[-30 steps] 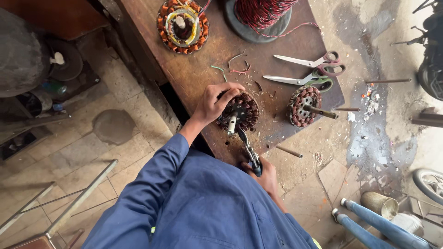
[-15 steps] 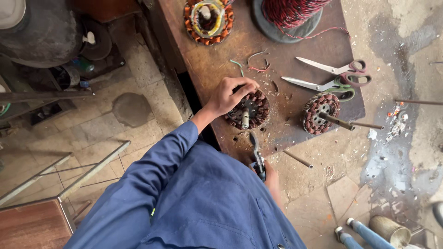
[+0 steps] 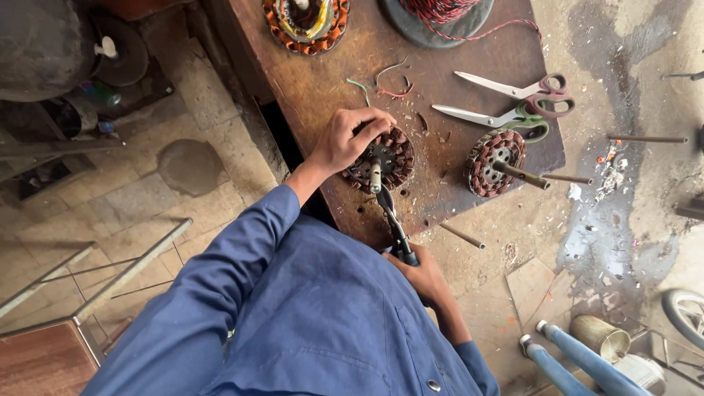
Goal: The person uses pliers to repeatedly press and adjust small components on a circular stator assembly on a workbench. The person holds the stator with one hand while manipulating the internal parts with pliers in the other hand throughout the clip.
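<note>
- The left hand [image 3: 350, 139] stays clamped over the rim of the wound stator [image 3: 383, 158] near the front edge of the wooden bench [image 3: 315, 88], as half a second ago.
- The right hand [image 3: 424, 277] keeps its fist around the handle of the tool [image 3: 390, 216], whose tip meets the stator's centre shaft.
- A second stator [image 3: 496, 160] lies to the right, well apart, below two scissors [image 3: 513, 103].
- A brass cup [image 3: 600, 336] stands on the floor; its contents cannot be seen.
</note>
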